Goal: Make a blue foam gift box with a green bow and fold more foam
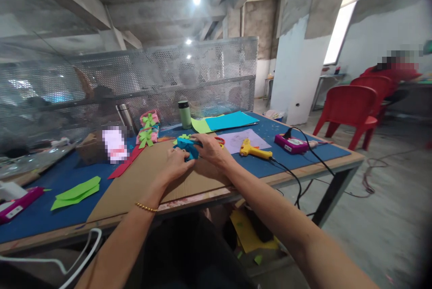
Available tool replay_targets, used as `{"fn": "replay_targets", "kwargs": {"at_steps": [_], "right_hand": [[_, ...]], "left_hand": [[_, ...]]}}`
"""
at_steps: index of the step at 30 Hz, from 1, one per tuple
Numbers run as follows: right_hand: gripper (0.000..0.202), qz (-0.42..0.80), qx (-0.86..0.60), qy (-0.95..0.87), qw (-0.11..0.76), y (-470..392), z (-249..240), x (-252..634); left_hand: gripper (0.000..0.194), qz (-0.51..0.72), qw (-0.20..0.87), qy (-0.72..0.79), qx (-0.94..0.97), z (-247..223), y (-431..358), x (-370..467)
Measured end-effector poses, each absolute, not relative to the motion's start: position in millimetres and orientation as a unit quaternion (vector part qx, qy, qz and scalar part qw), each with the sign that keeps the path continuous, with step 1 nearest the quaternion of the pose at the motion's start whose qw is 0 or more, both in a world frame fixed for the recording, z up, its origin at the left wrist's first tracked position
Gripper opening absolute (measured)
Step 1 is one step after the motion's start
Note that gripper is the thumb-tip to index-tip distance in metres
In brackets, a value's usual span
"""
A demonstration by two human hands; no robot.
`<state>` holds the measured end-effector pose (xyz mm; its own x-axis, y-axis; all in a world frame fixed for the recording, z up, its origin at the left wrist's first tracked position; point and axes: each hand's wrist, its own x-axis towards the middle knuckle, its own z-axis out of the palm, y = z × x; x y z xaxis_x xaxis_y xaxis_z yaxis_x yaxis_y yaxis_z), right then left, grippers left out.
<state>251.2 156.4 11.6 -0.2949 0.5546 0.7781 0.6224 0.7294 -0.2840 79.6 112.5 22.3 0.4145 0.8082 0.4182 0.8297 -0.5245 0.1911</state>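
Note:
A small blue paper piece [189, 148] is between my two hands above the brown cardboard. My left hand [178, 163] is closed on its lower left side. From the right, my right hand [209, 148] pinches its upper edge; the fingertips are partly hidden, and a dark object too small to name shows beside them. Just behind the hands lies a bit of green paper [184, 137]. The cardboard sheet [135, 190] lies under both hands on the blue tabletop.
A yellow glue gun [254, 150] with a cable, a purple box [292, 143] and blue sheets [232, 120] lie right. Behind stand a green bottle [184, 115], a steel flask [126, 117] and green-bowed pink items [148, 137]. Green paper [77, 192] lies left. A person in red [388, 75] sits far right.

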Motion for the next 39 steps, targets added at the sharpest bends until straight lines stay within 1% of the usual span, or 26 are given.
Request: {"fn": "replay_targets", "kwargs": {"at_steps": [6, 12, 15, 17, 19, 20, 22, 23, 25, 27, 29, 32, 33, 39], "right_hand": [[0.035, -0.036, -0.358, -0.809, 0.465, 154.4, 10.7, 251.3], [0.037, -0.035, -0.352, -0.811, 0.466, 158.9, 9.3, 251.0], [0.039, -0.062, -0.321, -0.809, 0.488, 152.8, 17.6, 254.1], [0.039, -0.098, -0.311, -0.786, 0.525, 146.4, 24.4, 256.4], [0.035, -0.117, -0.320, -0.756, 0.560, 141.2, 28.3, 257.2], [0.031, -0.107, -0.322, -0.754, 0.562, 139.7, 28.5, 256.6], [0.024, -0.049, -0.318, -0.781, 0.535, 139.0, 25.2, 253.6], [0.023, -0.014, -0.315, -0.799, 0.513, 139.7, 22.2, 251.5], [0.029, 0.045, -0.317, -0.822, 0.472, 142.3, 15.6, 247.2], [0.037, 0.072, -0.327, -0.832, 0.443, 145.3, 10.3, 244.3], [0.032, 0.069, -0.334, -0.837, 0.428, 148.1, 7.6, 243.4], [0.011, 0.044, -0.334, -0.837, 0.430, 152.0, 6.1, 244.2], [0.010, 0.037, -0.333, -0.836, 0.434, 153.4, 5.6, 244.5], [0.014, 0.038, -0.317, -0.840, 0.437, 161.2, 0.9, 244.1]], "left_hand": [[0.039, -0.235, -0.001, -0.482, -0.844, 24.8, 119.0, 80.7], [0.042, -0.254, -0.079, -0.490, -0.830, 30.7, 130.0, 81.5], [0.039, -0.317, -0.144, -0.497, -0.795, 33.3, 134.1, 75.5], [0.039, -0.384, -0.178, -0.493, -0.760, 33.9, 135.0, 70.1], [0.041, -0.450, -0.196, -0.483, -0.725, 33.7, 134.8, 65.7], [0.042, -0.479, -0.203, -0.475, -0.710, 33.4, 134.6, 64.4], [0.045, -0.526, -0.225, -0.459, -0.680, 32.3, 134.5, 63.7], [0.046, -0.544, -0.243, -0.451, -0.665, 31.5, 134.5, 64.2], [0.047, -0.568, -0.291, -0.431, -0.638, 29.3, 134.1, 66.3], [0.047, -0.576, -0.349, -0.409, -0.615, 26.4, 133.0, 69.0], [0.048, -0.576, -0.401, -0.387, -0.599, 23.5, 131.6, 71.2], [0.047, -0.563, -0.446, -0.356, -0.598, 20.6, 130.3, 72.4], [0.045, -0.558, -0.452, -0.350, -0.601, 20.2, 130.1, 72.3], [0.044, -0.560, -0.438, -0.362, -0.603, 23.3, 128.3, 69.8]]}}
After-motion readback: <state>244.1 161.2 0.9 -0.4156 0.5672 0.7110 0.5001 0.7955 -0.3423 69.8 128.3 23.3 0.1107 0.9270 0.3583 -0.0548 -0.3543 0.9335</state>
